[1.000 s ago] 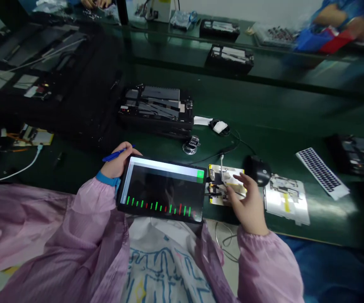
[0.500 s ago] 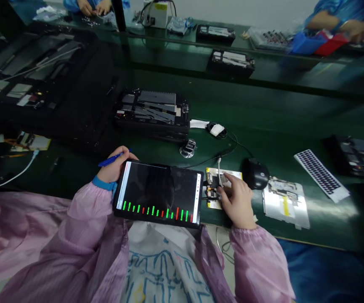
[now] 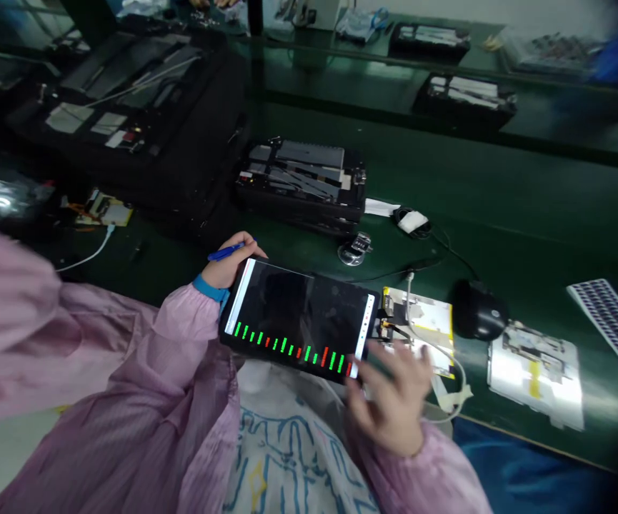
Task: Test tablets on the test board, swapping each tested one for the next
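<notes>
My left hand (image 3: 232, 262) grips the upper left edge of a black touchscreen panel (image 3: 298, 307), with a blue pen (image 3: 226, 251) between its fingers. The lit screen shows a row of green and red bars along its bottom. My right hand (image 3: 394, 392), smeared by motion, has its fingers spread at the panel's lower right corner; whether a fingertip touches the glass I cannot tell. Right of the panel lies an opened yellow-edged circuit assembly (image 3: 431, 325), joined to it by short leads. A white cable (image 3: 409, 293) runs across this assembly.
A stack of opened device housings (image 3: 303, 178) stands behind the panel, a bigger stack (image 3: 142, 135) to its left. On the right are a black rounded device (image 3: 480, 310), a silver metal plate (image 3: 536, 375) and a label sheet (image 3: 614, 321). A pink sleeve (image 3: 8, 314) reaches in at left.
My right hand has left the circuit assembly and come down to the panel's right corner, fingers spreading. My left hand keeps the panel and pen. The whole view has shifted and tilted.
</notes>
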`<act>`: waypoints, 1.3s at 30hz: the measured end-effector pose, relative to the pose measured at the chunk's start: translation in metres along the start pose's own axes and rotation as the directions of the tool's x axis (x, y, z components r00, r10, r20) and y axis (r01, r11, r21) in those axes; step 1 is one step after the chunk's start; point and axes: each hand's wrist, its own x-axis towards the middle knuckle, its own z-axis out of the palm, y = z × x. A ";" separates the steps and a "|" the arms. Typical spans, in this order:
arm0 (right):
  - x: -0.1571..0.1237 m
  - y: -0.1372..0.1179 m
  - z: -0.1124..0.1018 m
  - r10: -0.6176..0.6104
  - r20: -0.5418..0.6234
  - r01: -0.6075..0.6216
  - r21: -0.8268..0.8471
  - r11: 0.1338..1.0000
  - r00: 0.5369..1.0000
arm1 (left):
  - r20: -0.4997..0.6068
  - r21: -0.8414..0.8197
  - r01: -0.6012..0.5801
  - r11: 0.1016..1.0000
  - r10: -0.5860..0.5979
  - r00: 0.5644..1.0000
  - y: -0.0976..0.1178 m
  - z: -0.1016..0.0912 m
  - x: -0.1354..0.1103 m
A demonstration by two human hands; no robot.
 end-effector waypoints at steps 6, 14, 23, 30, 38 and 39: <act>0.005 -0.038 0.022 -0.038 0.261 0.030 0.033 0.999 0.965 | 0.008 -0.025 -0.006 1.000 0.006 1.000 -0.003 0.000 -0.001; 0.009 -0.031 0.020 -0.046 0.294 0.039 0.028 0.999 0.955 | 0.023 -0.014 -0.017 1.000 0.017 1.000 -0.004 0.000 -0.003; 0.026 -0.004 -0.004 0.171 0.047 -0.176 0.127 0.976 0.984 | 0.015 -0.016 -0.012 1.000 0.012 1.000 0.000 -0.001 -0.001; 0.021 -0.001 0.003 0.138 0.199 -0.144 0.014 0.990 0.970 | 0.046 -0.023 -0.036 0.999 0.037 0.998 -0.005 -0.004 -0.001; 0.022 0.018 0.010 0.227 0.177 -0.192 -0.193 0.962 0.958 | 0.046 -0.026 -0.025 0.999 0.026 0.999 -0.004 -0.003 -0.001; 0.023 0.020 0.012 0.236 0.187 -0.194 -0.221 0.956 0.953 | 0.043 -0.024 -0.024 0.999 0.025 0.999 -0.003 -0.003 -0.001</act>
